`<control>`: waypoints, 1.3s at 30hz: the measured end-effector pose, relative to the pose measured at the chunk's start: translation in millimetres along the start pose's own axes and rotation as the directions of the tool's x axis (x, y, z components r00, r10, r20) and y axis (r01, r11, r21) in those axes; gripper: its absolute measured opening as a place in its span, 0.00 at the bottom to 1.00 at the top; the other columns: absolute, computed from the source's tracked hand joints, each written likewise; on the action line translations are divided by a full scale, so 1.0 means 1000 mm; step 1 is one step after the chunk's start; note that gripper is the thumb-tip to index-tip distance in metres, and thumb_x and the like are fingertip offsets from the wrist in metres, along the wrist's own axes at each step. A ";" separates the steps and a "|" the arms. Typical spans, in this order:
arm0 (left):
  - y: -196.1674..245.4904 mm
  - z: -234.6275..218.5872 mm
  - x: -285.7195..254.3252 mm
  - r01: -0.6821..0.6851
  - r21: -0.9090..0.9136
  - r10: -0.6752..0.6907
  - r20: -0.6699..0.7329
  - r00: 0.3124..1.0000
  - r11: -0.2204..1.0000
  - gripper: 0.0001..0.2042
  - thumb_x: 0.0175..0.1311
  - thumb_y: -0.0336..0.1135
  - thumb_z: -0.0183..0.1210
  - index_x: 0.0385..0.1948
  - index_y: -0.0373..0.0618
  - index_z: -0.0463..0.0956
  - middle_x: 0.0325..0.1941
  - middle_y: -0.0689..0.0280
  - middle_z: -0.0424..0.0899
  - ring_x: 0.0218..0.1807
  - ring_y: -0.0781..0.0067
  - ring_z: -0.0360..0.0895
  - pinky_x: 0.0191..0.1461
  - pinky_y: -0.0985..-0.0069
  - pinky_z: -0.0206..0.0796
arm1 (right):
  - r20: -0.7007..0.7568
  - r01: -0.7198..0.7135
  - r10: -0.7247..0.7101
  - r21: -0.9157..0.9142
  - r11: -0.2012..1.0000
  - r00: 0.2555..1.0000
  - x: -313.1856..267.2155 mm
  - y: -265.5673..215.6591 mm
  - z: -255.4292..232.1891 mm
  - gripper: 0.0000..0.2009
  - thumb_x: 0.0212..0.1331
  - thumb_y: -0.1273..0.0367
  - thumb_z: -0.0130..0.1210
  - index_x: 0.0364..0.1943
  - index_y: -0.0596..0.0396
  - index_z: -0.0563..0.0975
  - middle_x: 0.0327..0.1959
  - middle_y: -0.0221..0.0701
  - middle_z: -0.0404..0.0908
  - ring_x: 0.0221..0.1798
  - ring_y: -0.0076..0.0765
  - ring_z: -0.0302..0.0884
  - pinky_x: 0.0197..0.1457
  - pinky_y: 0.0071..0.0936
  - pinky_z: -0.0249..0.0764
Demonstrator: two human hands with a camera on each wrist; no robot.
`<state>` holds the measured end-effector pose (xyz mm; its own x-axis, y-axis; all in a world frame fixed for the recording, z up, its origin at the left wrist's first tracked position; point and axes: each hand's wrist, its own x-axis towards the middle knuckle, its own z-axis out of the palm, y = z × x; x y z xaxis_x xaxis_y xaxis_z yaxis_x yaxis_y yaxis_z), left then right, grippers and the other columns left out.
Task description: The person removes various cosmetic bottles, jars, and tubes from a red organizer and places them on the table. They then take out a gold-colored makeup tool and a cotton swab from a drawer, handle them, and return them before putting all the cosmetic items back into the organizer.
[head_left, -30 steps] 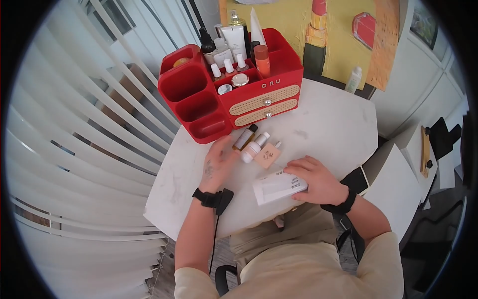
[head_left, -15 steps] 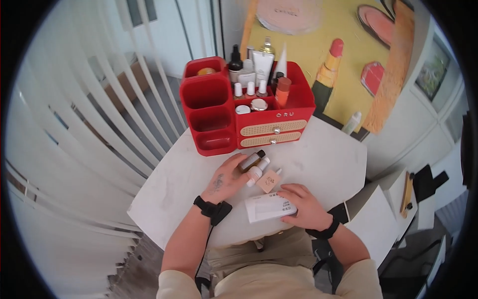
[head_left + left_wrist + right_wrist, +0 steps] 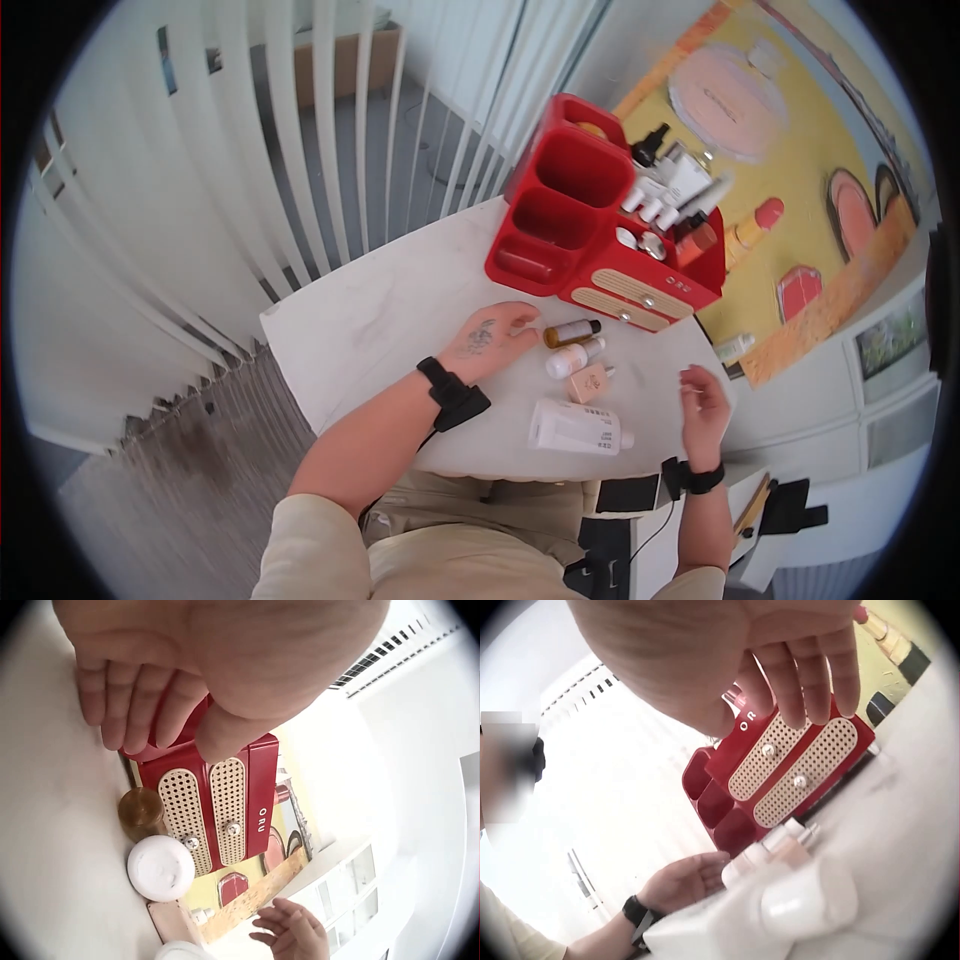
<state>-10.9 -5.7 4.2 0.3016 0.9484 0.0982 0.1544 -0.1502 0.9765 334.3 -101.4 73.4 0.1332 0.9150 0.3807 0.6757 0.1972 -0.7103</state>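
Observation:
My left hand (image 3: 492,335) is at the table just left of an amber bottle with a black cap (image 3: 568,334), fingers relaxed and holding nothing. Beside that bottle lie a pale pink-and-white bottle (image 3: 570,361) and a flat square pink bottle (image 3: 588,383). A white squeeze tube (image 3: 577,427) with dark print lies nearest the body, its cap to the right. My right hand (image 3: 705,412) is apart from the tube, over the table's right side, with loosely bent fingers and nothing in them. In the right wrist view the tube (image 3: 802,900) looms blurred below that hand.
A red organizer (image 3: 610,265) with two woven-front drawers stands at the back, bottles and nail polishes in its upper compartments. Vertical blinds (image 3: 290,150) run along the left. A painted board (image 3: 740,110) and a small pale bottle (image 3: 735,347) are behind the table (image 3: 350,330).
My right hand has let go of the white tube and moved away to the right. My left hand has drawn slightly off the amber bottle. The head view has turned.

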 end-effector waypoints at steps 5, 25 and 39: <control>-0.003 -0.005 -0.004 -0.059 -0.001 0.059 -0.019 0.998 0.998 0.19 0.63 0.37 0.58 0.52 0.35 0.76 0.51 0.53 0.82 0.55 0.61 0.79 0.60 0.70 0.69 | -0.164 -0.042 0.043 0.005 0.999 0.985 0.092 -0.013 -0.029 0.12 0.66 0.71 0.53 0.50 0.61 0.76 0.38 0.31 0.81 0.39 0.24 0.78 0.42 0.21 0.75; -0.004 -0.002 0.004 -0.017 -0.018 0.017 -0.015 1.000 1.000 0.17 0.61 0.34 0.58 0.49 0.35 0.77 0.47 0.51 0.83 0.50 0.58 0.81 0.55 0.70 0.71 | -0.163 -0.123 0.050 -0.481 0.868 0.985 0.276 -0.086 0.012 0.26 0.57 0.51 0.53 0.29 0.68 0.81 0.25 0.50 0.81 0.34 0.50 0.83 0.39 0.41 0.77; 0.001 0.005 0.006 0.070 -0.021 -0.071 -0.034 0.997 0.997 0.13 0.63 0.25 0.53 0.48 0.36 0.78 0.42 0.62 0.85 0.45 0.74 0.81 0.53 0.78 0.71 | -0.590 0.158 -0.268 -0.233 0.960 0.761 0.220 -0.120 -0.073 0.20 0.64 0.58 0.52 0.30 0.65 0.79 0.25 0.44 0.82 0.27 0.44 0.81 0.32 0.38 0.74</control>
<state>-4.6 -1.7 5.0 0.2581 0.9655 0.0355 0.1555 -0.0778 0.9848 335.8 50.6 285.3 0.3480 0.4360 0.8299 0.8383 0.2516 -0.4837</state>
